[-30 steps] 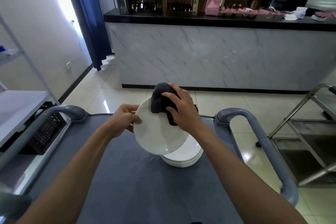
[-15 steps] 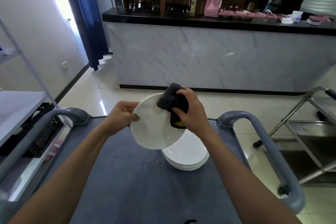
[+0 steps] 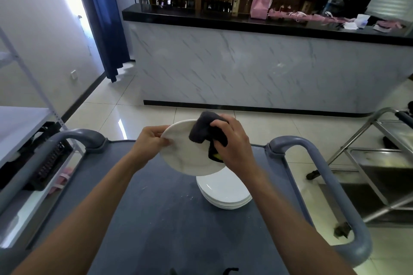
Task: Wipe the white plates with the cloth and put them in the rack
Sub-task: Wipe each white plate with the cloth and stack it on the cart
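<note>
We count one white plate (image 3: 187, 158) held up in the air and a stack (image 3: 225, 194) of more plates below it on the cart (image 3: 156, 219); the stack's edges suggest about four, though we cannot count them exactly. There is one dark cloth (image 3: 202, 131).

Our left hand (image 3: 152, 143) closes its grip on the plate's left rim, thumb on the face and fingers curled behind, so the plate tilts toward us. Our right hand (image 3: 232, 143) is closed tight around the cloth and presses it against the plate's upper right part; a fold of cloth sticks up past the rim, and a bit of yellow shows under the palm.

The held plate hangs above the far part of the cart top and overlaps the stack's far edge, which sits right of centre. The cart has two grey handles, one at the left (image 3: 73, 138) and one at the right (image 3: 312, 163), flanking our arms. A black rack (image 3: 44, 163) sits low at the left, under a white shelf (image 3: 20, 125). A steel trolley (image 3: 380, 163) stands at the right. Beyond the cart is tiled floor, then a marble-fronted bar (image 3: 257, 67) with a pink bag (image 3: 260, 3) on top.
</note>
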A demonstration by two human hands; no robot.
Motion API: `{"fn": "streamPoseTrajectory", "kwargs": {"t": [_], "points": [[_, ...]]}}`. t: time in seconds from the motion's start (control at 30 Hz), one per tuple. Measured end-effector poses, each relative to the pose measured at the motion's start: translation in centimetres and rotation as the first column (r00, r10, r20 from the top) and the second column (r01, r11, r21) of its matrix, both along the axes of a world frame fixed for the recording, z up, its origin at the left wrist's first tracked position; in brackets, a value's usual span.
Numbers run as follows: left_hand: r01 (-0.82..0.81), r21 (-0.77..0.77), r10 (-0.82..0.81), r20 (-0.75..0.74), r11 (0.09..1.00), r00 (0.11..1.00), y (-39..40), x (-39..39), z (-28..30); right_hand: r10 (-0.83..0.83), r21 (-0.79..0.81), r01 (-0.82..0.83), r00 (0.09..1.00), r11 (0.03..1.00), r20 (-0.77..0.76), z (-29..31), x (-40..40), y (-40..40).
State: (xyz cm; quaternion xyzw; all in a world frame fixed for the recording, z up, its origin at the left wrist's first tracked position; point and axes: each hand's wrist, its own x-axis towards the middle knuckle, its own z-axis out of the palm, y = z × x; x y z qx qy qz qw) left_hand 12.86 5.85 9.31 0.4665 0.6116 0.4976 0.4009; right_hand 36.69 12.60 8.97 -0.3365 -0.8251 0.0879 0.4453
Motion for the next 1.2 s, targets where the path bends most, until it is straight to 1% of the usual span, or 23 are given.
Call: {"fn": "streamPoseTrajectory", "kwargs": {"t": [0.17,0.33,0.43,0.47,0.57,0.63,0.7,0.77,0.87,0.93,1.0,1.07,1.2], "points": [[-0.090,0.002,0.090,0.088,0.996,0.992,-0.2,1.3,-1.6,0.040,0.158,-0.045,0.998,0.986,0.038,-0.2,0.3,0.0],[-0.157,0.004,0.156,0.090,0.988,0.984,-0.1,2.6,-2.8,0.057,0.207,-0.076,0.994,0.975,0.098,-0.5,0.7,-0.2],[-0.165,-0.014,0.164,0.188,0.986,0.968,-0.1,3.2,-3.3,0.064,0.240,-0.094,0.990,0.966,0.128,-1.0,1.0,-0.3],[-0.174,-0.037,0.177,0.244,0.984,0.953,-0.2,3.3,-3.5,0.066,0.247,-0.099,0.988,0.964,0.141,-1.1,1.1,-0.4],[-0.224,-0.157,0.271,0.439,0.962,0.856,-0.1,3.7,-4.3,0.066,0.262,-0.109,0.984,0.959,0.167,-1.4,1.5,-0.5],[-0.231,-0.285,0.348,0.485,0.930,0.802,0.3,4.2,-4.4,0.069,0.278,-0.113,0.984,0.954,0.165,-1.6,1.8,-0.7],[-0.195,-0.406,0.394,0.495,0.893,0.775,0.6,4.9,-4.0,0.074,0.299,-0.123,0.983,0.946,0.169,-1.8,2.0,-0.7],[-0.153,-0.481,0.411,0.494,0.863,0.766,0.7,5.2,-3.8,0.073,0.320,-0.126,0.982,0.939,0.174,-2.1,2.4,-0.7],[-0.076,-0.564,0.401,0.479,0.822,0.781,0.6,4.9,-4.1,0.060,0.340,-0.117,0.983,0.933,0.175,-2.5,3.2,-0.5],[0.006,-0.598,0.349,0.476,0.802,0.807,0.4,4.7,-4.3,0.056,0.353,-0.118,0.982,0.928,0.181,-2.8,3.5,-0.6],[0.076,-0.600,0.295,0.494,0.796,0.818,0.3,4.6,-4.4,0.059,0.350,-0.125,0.979,0.928,0.195,-3.3,3.7,-0.6],[0.083,-0.571,0.287,0.525,0.817,0.801,0.2,4.7,-4.0,0.061,0.346,-0.123,0.981,0.930,0.185,-3.6,3.8,-0.6],[0.025,-0.489,0.334,0.632,0.872,0.699,0.3,5.3,-2.9,0.082,0.351,-0.139,0.982,0.926,0.172,-4.1,3.9,-0.7]]}}
